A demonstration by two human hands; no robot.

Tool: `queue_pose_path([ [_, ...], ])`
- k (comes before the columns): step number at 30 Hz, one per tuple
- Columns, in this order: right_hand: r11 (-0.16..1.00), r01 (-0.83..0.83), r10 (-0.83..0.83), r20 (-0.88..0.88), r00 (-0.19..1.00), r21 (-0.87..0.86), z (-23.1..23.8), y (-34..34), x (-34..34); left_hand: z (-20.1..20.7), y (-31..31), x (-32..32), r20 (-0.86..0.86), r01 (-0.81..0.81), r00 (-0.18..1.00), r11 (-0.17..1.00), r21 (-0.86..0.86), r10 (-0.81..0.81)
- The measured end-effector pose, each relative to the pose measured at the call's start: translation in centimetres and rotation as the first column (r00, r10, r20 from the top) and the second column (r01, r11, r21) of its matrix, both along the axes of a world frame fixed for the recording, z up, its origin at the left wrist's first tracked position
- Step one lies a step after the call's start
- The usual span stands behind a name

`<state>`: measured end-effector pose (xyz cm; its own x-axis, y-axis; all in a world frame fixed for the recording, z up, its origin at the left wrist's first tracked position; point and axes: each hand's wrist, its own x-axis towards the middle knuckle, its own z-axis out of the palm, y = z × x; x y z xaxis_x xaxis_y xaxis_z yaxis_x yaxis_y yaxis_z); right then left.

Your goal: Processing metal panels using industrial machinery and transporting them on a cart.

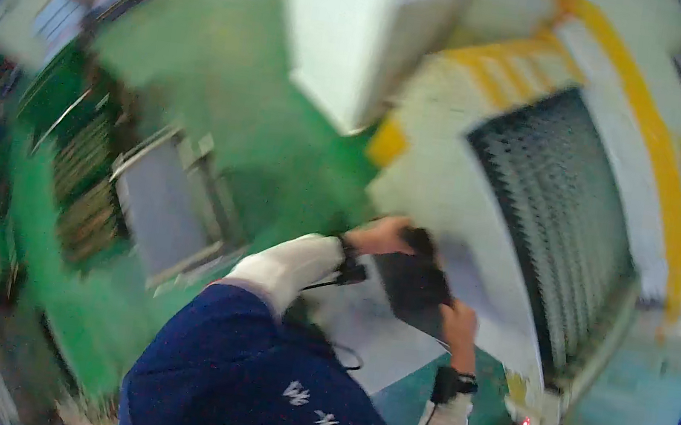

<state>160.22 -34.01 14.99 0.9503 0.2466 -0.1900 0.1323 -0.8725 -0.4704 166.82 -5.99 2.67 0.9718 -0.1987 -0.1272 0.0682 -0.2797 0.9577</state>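
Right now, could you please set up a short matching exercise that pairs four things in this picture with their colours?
Things:
1. floor
2. flat sheet held between the left hand and the right hand
3. stripe along the white machine's edge
4. vest on the person's chest

Colours:
A. yellow
B. dark blue
C. green
D. black

Pairs: 1-C, 2-D, 3-A, 4-B

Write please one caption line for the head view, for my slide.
Both hands, left hand and right hand, hold a dark flat panel beside a white machine on a green floor.
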Motion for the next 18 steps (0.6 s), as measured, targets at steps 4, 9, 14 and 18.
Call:
queue_pose_path([
  [4,0.989,-0.089,0.083,-0.053,0.995,-0.120,0.5,0.1,-0.2,0.7,0.6,-3.4,0.009,-0.094,0.995,0.970,-0.225,0.098],
  [9,0.996,-0.077,0.071,-0.112,0.991,-0.049,0.8,-1.9,-0.6,-0.5,-1.7,-5.9,-0.018,-0.136,0.991,0.958,-0.254,0.136],
  [14,0.988,-0.119,0.112,-0.077,0.991,-0.094,1.1,-5.3,0.2,0.1,-5.0,-4.7,-0.008,-0.104,0.995,0.990,-0.093,0.104],
  [18,0.992,-0.124,0.124,-0.006,0.992,-0.001,1.3,-6.2,-0.2,-1.2,-7.6,-4.1,-0.037,-0.133,0.991,0.983,-0.124,0.130],
])
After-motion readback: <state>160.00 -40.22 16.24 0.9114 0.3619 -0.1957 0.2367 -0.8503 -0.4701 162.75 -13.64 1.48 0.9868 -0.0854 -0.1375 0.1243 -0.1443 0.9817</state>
